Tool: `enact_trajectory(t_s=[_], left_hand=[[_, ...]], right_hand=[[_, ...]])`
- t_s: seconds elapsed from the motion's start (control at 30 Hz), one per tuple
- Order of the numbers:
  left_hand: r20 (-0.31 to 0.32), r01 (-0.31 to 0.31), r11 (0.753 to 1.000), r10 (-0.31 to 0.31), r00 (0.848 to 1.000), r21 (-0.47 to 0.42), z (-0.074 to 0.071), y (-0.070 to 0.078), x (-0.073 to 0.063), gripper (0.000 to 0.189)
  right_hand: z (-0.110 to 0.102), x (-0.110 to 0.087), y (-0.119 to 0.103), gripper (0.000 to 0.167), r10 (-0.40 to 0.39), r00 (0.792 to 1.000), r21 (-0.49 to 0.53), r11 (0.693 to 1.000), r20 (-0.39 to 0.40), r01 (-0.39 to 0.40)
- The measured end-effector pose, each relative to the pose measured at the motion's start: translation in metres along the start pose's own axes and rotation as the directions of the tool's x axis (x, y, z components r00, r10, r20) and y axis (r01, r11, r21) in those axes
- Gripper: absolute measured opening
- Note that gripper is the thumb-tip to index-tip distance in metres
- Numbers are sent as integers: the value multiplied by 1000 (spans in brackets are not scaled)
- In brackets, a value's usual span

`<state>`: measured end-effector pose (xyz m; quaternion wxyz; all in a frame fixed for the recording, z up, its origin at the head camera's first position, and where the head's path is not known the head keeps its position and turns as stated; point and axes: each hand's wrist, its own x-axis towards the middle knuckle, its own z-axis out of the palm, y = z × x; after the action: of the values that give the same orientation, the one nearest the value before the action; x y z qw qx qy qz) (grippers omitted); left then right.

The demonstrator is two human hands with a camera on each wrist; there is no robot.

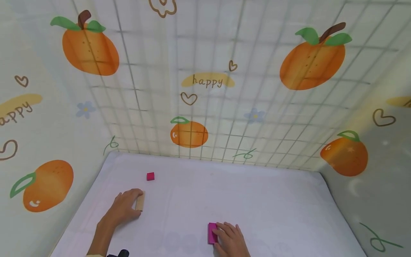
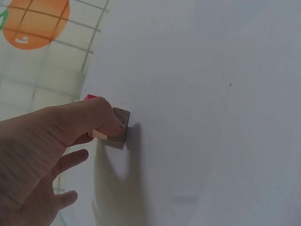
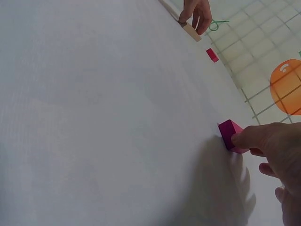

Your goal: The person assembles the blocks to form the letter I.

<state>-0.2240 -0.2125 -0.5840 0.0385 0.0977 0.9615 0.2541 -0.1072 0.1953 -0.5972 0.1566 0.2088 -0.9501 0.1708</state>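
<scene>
On the left of the white table, my left hand (image 1: 122, 207) pinches a plain wooden block (image 1: 140, 202) lengthwise, thumb at the near end and fingers at the far end. The left wrist view shows the thumb pressed on the end face of the wooden block (image 2: 121, 117). Near the front middle, my right hand (image 1: 232, 240) holds a magenta rectangular block (image 1: 211, 228) between thumb and fingers. In the right wrist view the thumb lies against the end of the magenta block (image 3: 226, 132). A small red block (image 1: 150, 176) sits beyond my left hand, untouched.
The white-covered table (image 1: 273, 203) meets a light cloth wall (image 1: 215, 107) printed with oranges and grid lines at the back, with printed walls at both sides. A small black object (image 1: 123, 253) shows at the bottom edge, by the left forearm.
</scene>
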Motion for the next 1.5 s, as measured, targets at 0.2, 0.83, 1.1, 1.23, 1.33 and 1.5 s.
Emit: enact_trajectory(t_s=[0.2,0.83,1.1,1.23,1.33,1.5], left_hand=[[-10,-46,999,46,999,-3,1,7,2,59],[-10,-212,977,212,977,20,21,61,22,46],[19,-269,963,269,963,4,37,93,33,42],[33,-315,949,314,949,-3,45,109,39,39],[43,-339,941,339,940,0,51,120,41,39],[39,-367,930,367,930,-1,64,132,43,39]], right_hand=[[1,0,1,35,3,1000,4,1000,-19,-3],[4,-2,3,34,16,1000,5,1000,2,-16],[1,-2,0,33,35,998,18,999,49,-36],[-2,-2,-2,33,80,991,31,996,108,-84],[-2,-2,-1,33,92,988,30,995,121,-97],[-4,-2,-2,34,111,983,32,993,148,-117]])
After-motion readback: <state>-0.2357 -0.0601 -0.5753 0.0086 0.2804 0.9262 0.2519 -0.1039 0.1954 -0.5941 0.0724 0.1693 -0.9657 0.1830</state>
